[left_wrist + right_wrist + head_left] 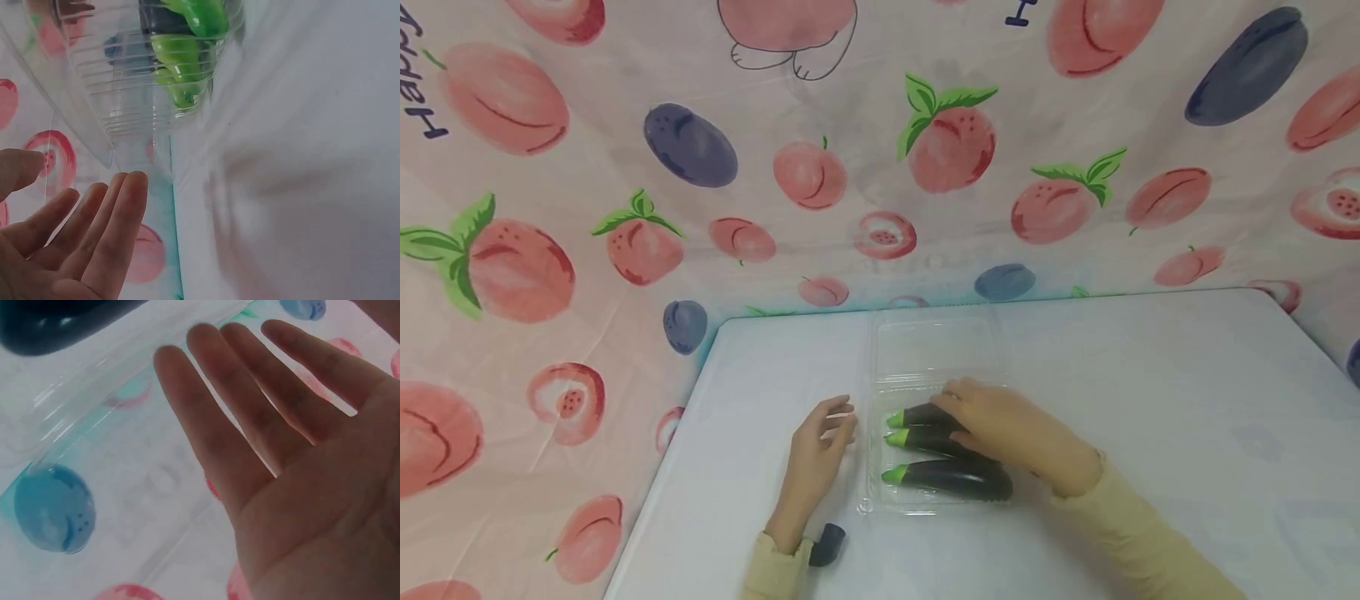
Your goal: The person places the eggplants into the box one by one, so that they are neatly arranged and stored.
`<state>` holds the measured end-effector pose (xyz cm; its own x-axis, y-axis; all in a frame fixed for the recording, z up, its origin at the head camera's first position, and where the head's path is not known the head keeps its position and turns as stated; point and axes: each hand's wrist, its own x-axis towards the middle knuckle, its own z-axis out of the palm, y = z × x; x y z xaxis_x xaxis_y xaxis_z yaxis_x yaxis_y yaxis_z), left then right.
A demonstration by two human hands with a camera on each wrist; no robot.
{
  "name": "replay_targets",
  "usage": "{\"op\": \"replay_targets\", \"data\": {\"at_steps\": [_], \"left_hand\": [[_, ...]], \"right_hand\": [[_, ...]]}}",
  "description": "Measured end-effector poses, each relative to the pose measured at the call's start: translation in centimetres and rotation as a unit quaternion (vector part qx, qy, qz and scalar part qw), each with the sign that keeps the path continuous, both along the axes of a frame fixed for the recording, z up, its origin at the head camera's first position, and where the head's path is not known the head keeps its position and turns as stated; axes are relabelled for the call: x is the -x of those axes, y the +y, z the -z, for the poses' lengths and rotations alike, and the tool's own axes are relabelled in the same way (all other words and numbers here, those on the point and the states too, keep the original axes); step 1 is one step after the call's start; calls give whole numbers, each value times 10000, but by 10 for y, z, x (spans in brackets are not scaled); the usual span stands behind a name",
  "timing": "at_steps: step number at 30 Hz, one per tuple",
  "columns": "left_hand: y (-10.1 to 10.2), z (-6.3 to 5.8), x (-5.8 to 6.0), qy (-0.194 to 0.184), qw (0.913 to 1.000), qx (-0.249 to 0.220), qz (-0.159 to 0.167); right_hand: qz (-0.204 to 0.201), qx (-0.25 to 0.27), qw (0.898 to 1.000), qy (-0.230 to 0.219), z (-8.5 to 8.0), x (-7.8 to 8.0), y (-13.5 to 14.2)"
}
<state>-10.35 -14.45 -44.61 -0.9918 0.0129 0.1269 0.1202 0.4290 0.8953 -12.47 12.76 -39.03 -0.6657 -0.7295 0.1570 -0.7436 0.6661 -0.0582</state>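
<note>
Three dark eggplants with green stem ends lie side by side in a clear plastic clamshell box (872, 492): a front eggplant (958, 479), a middle eggplant (928, 439) and a back eggplant (913, 415). My right hand (1015, 425) reaches over the right part of the middle and back ones, covering them partly. In the right wrist view its fingers (225, 394) are straight and spread, near one eggplant (69, 322). Just left of the box, my left hand (820, 446) is held with relaxed fingers and nothing in them. Green stem ends (178, 59) show through the box wall in the left wrist view.
The box's clear lid (936, 342) lies folded back toward the far edge of the white table (1150, 400). Behind the table hangs a fruit-print cloth (850, 92). A small black device (827, 545) sits at the left sleeve cuff.
</note>
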Motion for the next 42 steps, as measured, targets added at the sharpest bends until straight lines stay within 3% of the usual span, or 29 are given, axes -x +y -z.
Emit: {"op": "replay_targets", "data": {"at_steps": [16,25,36,42], "left_hand": [[-2,-11,21,320,9979,530,-179],[1,-10,29,360,9976,574,-154],[2,-5,42,258,9991,328,-90],[4,-5,50,129,9999,51,-33]], "right_hand": [[661,541,9959,308,2,21,29],[1133,875,9894,-233,4,28,43],[1431,1272,9811,-285,16,38,56],[1450,1483,9783,35,26,45,60]]}}
